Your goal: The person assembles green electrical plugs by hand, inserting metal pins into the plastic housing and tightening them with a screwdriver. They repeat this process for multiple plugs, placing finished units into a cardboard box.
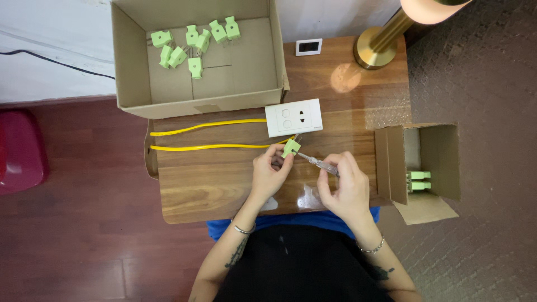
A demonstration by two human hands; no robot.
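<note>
- Left hand (270,173) pinching a green plug (291,148) between thumb and fingertips, held just above the wooden tabletop (224,184), close in front of the white socket plate (293,117).
- Right hand (345,187) closed round a small screwdriver (318,163) with a clear handle, fingers curled on the handle, the shaft angled up and left.
- Screwdriver tip meeting the lower right side of the green plug; exact contact point too small to make out.
- Yellow cable (210,146) running in from the left edge of the tabletop in two strands, the lower strand ending at the plug in the left hand, the upper strand reaching the left side of the socket plate.
- Large open cardboard box (131,67) at the far left of the tabletop, holding a scatter of loose green plugs (194,42) on its floor.
- Smaller cardboard box (442,162) at the right edge, lying open on its side, more green pieces (418,181) stacked inside.
- Brass lamp base (376,50) at the far right corner, with a small white framed panel (309,47) just left of it.
- Red seat (19,151) off to the left on the dark wooden floor (78,246).
- Thin bracelets on both wrists, blue and black clothing below.
</note>
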